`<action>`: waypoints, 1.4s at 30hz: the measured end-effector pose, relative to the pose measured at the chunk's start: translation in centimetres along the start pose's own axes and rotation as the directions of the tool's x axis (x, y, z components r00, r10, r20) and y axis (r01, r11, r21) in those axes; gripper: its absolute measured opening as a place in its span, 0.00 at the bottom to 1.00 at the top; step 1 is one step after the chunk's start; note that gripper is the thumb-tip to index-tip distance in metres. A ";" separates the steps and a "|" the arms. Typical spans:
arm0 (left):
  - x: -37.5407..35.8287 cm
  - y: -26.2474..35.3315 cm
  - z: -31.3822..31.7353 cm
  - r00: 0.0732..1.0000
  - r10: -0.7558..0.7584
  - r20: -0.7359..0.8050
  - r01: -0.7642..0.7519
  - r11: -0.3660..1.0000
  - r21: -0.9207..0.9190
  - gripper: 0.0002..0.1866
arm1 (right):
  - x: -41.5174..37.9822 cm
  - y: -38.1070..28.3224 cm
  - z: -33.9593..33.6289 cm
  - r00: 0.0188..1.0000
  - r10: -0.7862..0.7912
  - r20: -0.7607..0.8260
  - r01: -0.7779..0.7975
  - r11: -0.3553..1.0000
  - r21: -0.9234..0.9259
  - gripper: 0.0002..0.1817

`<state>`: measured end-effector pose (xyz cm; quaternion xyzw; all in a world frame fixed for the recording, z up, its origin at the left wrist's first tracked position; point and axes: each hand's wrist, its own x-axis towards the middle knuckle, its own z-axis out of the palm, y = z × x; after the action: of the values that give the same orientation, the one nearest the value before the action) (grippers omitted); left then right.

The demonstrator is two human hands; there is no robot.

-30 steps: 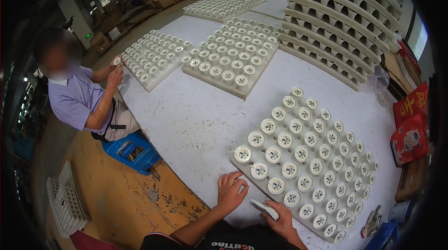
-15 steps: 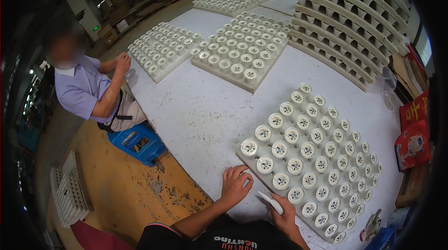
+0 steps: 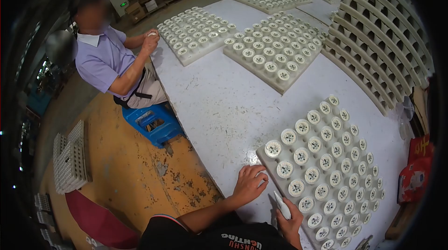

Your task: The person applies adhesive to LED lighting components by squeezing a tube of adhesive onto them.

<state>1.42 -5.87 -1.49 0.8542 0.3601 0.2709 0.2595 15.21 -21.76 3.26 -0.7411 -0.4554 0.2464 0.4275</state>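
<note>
Beside the left corner of the near tray (image 3: 264,157), my left hand (image 3: 251,183) rests at the table with its fingers curled and slightly apart, nothing visible in them. My right hand (image 3: 290,218) is wrapped round a white pointed tube (image 3: 282,204), its tip directed up and left. Rows of round white discs with small electronic parts, such as one disc (image 3: 273,148) at the corner, sit in the near tray. Both hands are close to the tray's left edge.
Across the white table (image 3: 205,96), a co-worker (image 3: 100,58) sits on a blue stool (image 3: 154,124), hands at another filled tray (image 3: 193,33). More filled trays (image 3: 280,44) lie farther back. Stacked trays (image 3: 373,40) stand at right, near red bags (image 3: 414,180).
The view has shifted, so the table, trays and co-worker appear farther right. Both my hands keep nearly the same pose, and the tube stays in my right hand.
</note>
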 end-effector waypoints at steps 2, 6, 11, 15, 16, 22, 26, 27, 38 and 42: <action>0.3 -0.3 0.5 1.000 0.011 -0.012 -0.011 1.000 0.013 0.07 | 0.2 1.0 0.2 0.999 -0.033 -0.021 0.034 0.999 0.015 0.25; 0.3 0.0 0.2 1.000 0.007 -0.017 -0.007 1.000 -0.001 0.07 | -0.2 1.7 0.3 0.999 0.000 -0.034 0.002 0.999 0.042 0.23; 0.3 0.1 0.0 1.000 0.005 -0.014 -0.006 1.000 -0.011 0.08 | -0.4 2.0 0.4 1.000 0.000 -0.025 0.000 1.000 0.004 0.23; 0.2 0.0 0.1 1.000 0.009 -0.021 -0.009 1.000 -0.014 0.08 | -0.3 1.7 0.5 1.000 0.009 -0.026 -0.008 1.000 0.011 0.23; 0.2 0.1 0.1 1.000 0.009 -0.018 -0.009 1.000 -0.015 0.08 | -0.3 1.5 0.3 1.000 0.008 -0.018 -0.008 1.000 0.009 0.23; 0.3 0.1 0.0 1.000 -0.001 -0.008 0.001 1.000 -0.014 0.08 | -0.3 2.0 0.4 1.000 -0.024 -0.007 0.024 0.999 0.038 0.23; 0.3 0.2 0.0 1.000 0.006 -0.015 -0.006 1.000 0.002 0.08 | 0.0 1.1 0.4 1.000 -0.011 -0.023 0.013 0.999 0.053 0.23; 0.3 0.2 0.0 1.000 0.008 -0.016 -0.008 1.000 0.004 0.08 | -0.1 1.3 0.3 1.000 -0.007 -0.010 0.007 0.999 0.048 0.23; 0.3 0.0 -0.1 1.000 -0.013 0.025 0.014 0.998 -0.060 0.10 | -0.2 1.9 0.4 1.000 0.015 0.005 -0.016 0.997 0.075 0.23; 0.3 -0.1 0.0 1.000 -0.005 0.012 0.005 0.999 -0.046 0.10 | -0.2 1.9 0.5 0.999 -0.028 -0.018 0.029 0.998 0.060 0.23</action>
<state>1.60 -5.60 -1.48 0.8487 0.3543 0.2734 0.2818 15.65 -22.19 1.37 -0.7234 -0.4545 0.2474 0.4570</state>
